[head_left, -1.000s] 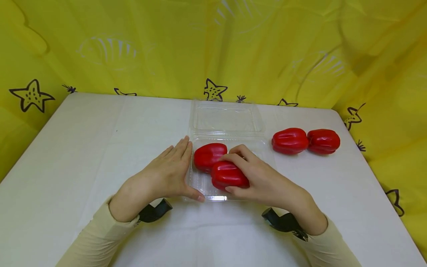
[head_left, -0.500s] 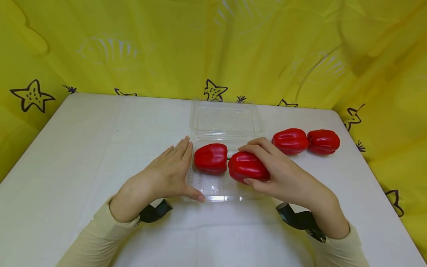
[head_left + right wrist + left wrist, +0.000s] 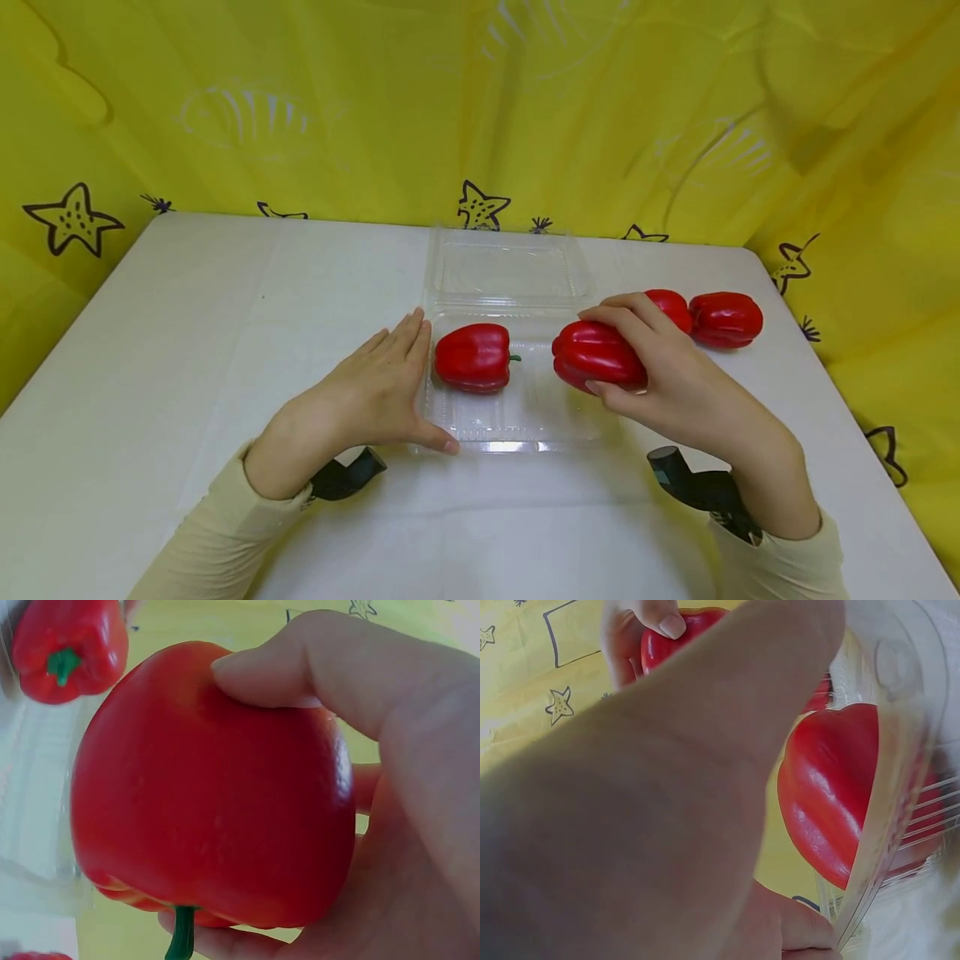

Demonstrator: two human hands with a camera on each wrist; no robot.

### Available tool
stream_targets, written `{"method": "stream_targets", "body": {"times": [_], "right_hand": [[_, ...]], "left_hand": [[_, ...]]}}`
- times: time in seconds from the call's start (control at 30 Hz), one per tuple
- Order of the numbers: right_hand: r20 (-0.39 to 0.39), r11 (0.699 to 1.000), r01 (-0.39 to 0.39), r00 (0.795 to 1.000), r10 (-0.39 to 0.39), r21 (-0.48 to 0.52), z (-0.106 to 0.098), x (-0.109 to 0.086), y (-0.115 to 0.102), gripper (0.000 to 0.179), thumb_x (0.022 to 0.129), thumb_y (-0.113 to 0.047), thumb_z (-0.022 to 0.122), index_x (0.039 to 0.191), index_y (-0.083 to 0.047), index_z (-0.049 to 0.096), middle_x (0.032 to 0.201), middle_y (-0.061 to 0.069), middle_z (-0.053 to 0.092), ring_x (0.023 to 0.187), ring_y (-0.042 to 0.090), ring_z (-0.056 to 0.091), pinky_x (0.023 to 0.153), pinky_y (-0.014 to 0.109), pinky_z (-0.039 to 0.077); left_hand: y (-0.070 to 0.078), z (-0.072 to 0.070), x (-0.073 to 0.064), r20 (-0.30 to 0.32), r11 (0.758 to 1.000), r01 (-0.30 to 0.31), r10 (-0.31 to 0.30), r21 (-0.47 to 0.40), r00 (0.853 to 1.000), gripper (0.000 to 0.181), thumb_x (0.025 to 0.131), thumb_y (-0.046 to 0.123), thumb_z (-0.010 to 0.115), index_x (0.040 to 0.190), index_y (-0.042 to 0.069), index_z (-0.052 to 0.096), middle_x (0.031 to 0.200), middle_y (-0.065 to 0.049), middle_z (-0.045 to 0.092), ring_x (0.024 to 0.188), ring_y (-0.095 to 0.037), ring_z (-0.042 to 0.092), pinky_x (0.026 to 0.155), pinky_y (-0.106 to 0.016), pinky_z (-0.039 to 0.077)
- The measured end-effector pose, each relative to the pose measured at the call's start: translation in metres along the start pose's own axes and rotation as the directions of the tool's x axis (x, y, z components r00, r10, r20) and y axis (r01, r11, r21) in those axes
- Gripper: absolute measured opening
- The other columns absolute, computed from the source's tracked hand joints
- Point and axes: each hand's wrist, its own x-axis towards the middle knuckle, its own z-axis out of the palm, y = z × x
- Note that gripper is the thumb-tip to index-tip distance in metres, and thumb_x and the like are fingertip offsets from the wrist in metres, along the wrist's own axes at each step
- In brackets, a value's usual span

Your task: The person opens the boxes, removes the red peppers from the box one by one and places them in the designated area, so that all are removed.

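My right hand (image 3: 667, 375) grips a red bell pepper (image 3: 596, 357), thumb on its near side and fingers over the far side. In the right wrist view that bell pepper (image 3: 210, 787) fills the middle, its green stem pointing down. The held pepper overlaps the right part of a clear plastic container (image 3: 525, 427) in the head view. Another red bell pepper (image 3: 474, 358) lies in the container's left half, stem to the right. My left hand (image 3: 375, 392) rests along the container's left edge, fingers straight, thumb at the front left corner.
The container's clear lid (image 3: 510, 265) lies folded back toward the yellow curtain (image 3: 360, 108). Two more red peppers, one partly behind my right hand and the other pepper (image 3: 726, 320) in full view, lie on the white table (image 3: 225, 333) at the right.
My right hand has moved right and slightly away with its pepper, from beside the left pepper to over the container's right part. The left pepper has straightened. My left hand has stayed in place.
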Motion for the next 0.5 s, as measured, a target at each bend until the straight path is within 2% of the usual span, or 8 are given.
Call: {"method": "stream_targets", "body": {"times": [0.27,0.5], "right_hand": [[-0.06,0.997,-0.027,0.998,0.023,-0.069,-0.006,-0.01,0.014,0.062,0.077,-0.006,0.079,0.133,-0.01,0.053,0.129,0.007,0.052,0.115,0.025,0.051,0.081,0.05,0.058],[-0.076,0.98,-0.106,0.993,0.095,-0.167,-0.01,-0.016,0.024,0.075,0.068,-0.005,0.085,0.134,-0.004,0.05,0.13,0.016,0.05,0.118,0.037,0.046,0.075,0.061,0.058]], "left_hand": [[0.001,0.002,0.001,0.004,1.0,-0.003,0.003,-0.012,1.0,0.133,0.066,0.071,0.077,0.155,-0.006,0.016,0.166,-0.022,0.009,0.155,-0.034,0.008,0.125,-0.052,0.016],[0.001,0.001,0.001,0.004,1.0,0.0,0.0,-0.011,1.0,0.133,0.066,0.071,0.077,0.155,-0.006,0.016,0.166,-0.022,0.009,0.155,-0.034,0.009,0.125,-0.052,0.016]]}}
